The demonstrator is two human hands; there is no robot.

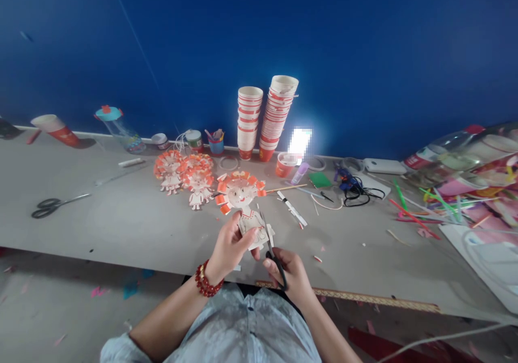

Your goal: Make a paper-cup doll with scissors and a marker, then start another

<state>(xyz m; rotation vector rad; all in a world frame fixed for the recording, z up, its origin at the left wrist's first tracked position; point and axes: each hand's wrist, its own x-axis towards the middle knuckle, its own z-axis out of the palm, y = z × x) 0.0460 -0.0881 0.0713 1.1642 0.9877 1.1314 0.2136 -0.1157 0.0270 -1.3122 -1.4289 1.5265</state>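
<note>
My left hand (230, 247), with red beads at the wrist, pinches a paper doll (242, 196) by its body, thumb on the front. The doll has a drawn face, a fringe of orange-red paper curls and a pencilled dress. In my right hand (293, 276) is a pair of black-handled scissors (277, 266), its blades pointing up along the right edge of the doll's dress. Whether the blades are parted is hard to see. Several similar finished-looking paper dolls (197, 182) lie on the table just beyond, to the left.
Two tall stacks of paper cups (247, 120) stand against the blue wall. A second pair of scissors (56, 205) lies at left. Nearby are a marker (292, 209), a purple glue stick (299, 173) and a glue gun (348, 182). Straws and plastic bottles (441, 150) crowd the right side.
</note>
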